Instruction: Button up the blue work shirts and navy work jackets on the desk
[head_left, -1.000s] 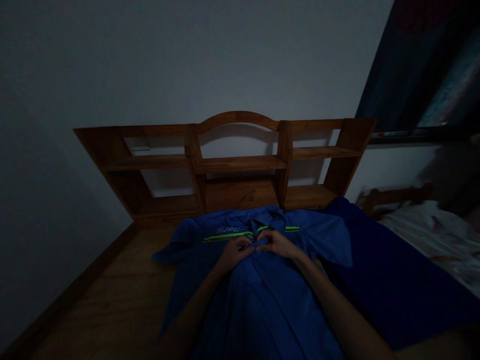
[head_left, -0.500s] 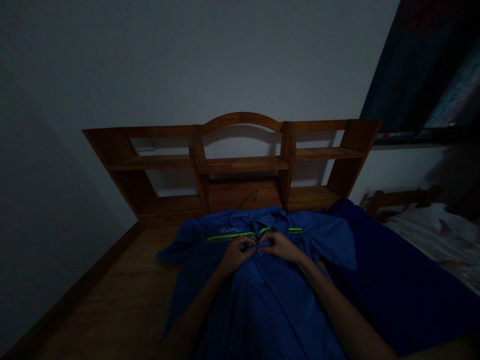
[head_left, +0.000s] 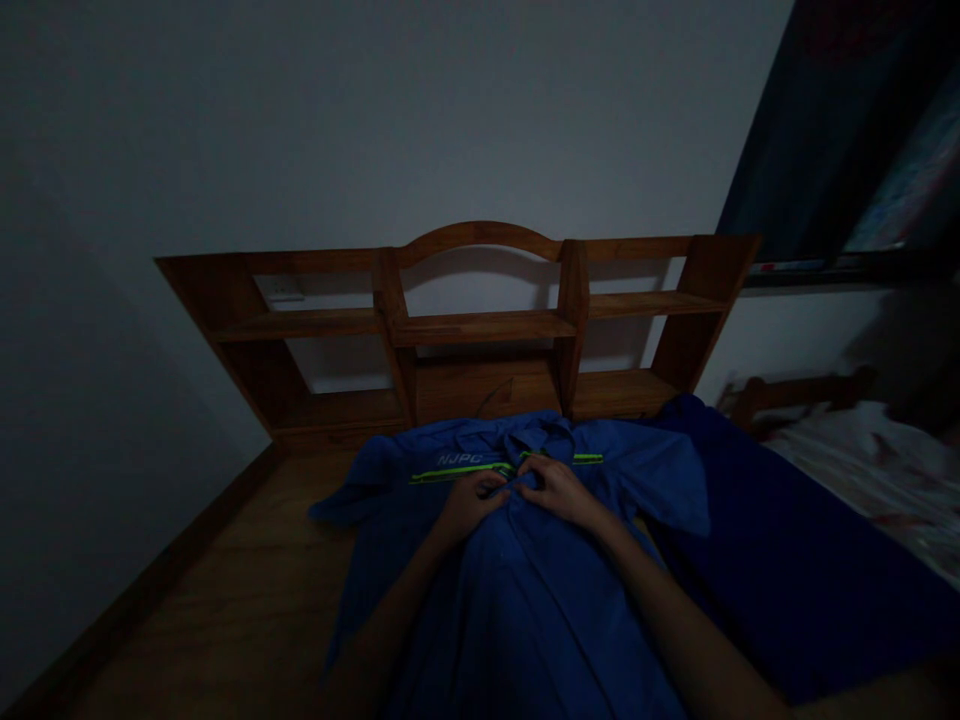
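A blue short-sleeved shirt (head_left: 499, 600) lies spread on its back with its collar toward the headboard. Yellow-green stripes and the letters NJPC run across its chest. My left hand (head_left: 471, 503) pinches the front edge of the shirt just below the stripes. Close beside it, my right hand (head_left: 556, 490) pinches the other side of the same front opening. The fingertips of both hands almost meet there. Whether a button is between them is too dark and small to make out.
A wooden headboard with shelves (head_left: 480, 328) stands against the wall behind the shirt. Wooden boards (head_left: 247, 570) show at the left. Dark blue cloth (head_left: 795, 570) lies at the right, and past it a white rumpled cloth (head_left: 877, 460).
Both hands stay at the shirt front, with the fingers shifting slightly and the fold between them now lower and less raised. The view has moved a little.
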